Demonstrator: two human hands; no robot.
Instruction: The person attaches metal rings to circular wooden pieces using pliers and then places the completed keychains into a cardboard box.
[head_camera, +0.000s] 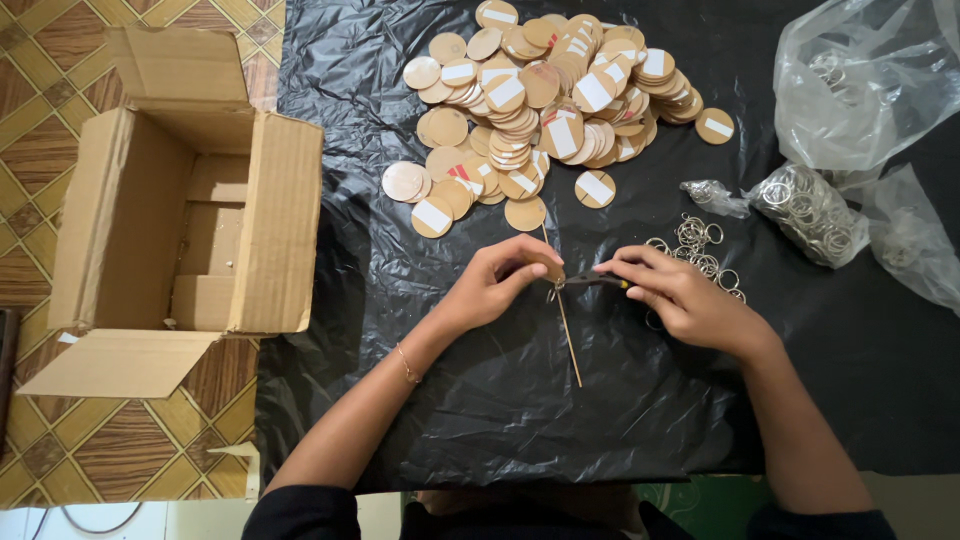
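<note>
You are working over the black plastic sheet (480, 400) spread on the floor, near the middle of its near edge. Your left hand (495, 283) is pinching a small round wooden disc (549, 268) between thumb and fingertips, and your right hand (685, 298) is gripping a small pair of pliers (592, 281) whose tip is meeting the disc's edge — a tiny metal ring (552, 293) seems to be sitting right there, though it is too small to tell whether it is closed. A thin wooden stick (567, 335) is lying on the sheet just under your hands, pointing toward you.

By the look of it, you are fitting a ring to the disc, so the step in hand is the joining itself. The next move is likely calling for a steady pinch from the left hand while the pliers are squeezing or twisting the ring — a slip would let the little ring spring away.

A heap of discs (545, 100) is lying toward the far edge of the sheet, loose rings (700, 250) just beyond your right hand, bags of rings (815, 205) toward the right edge. An open cardboard box (185, 220) is standing off the left edge.
</note>
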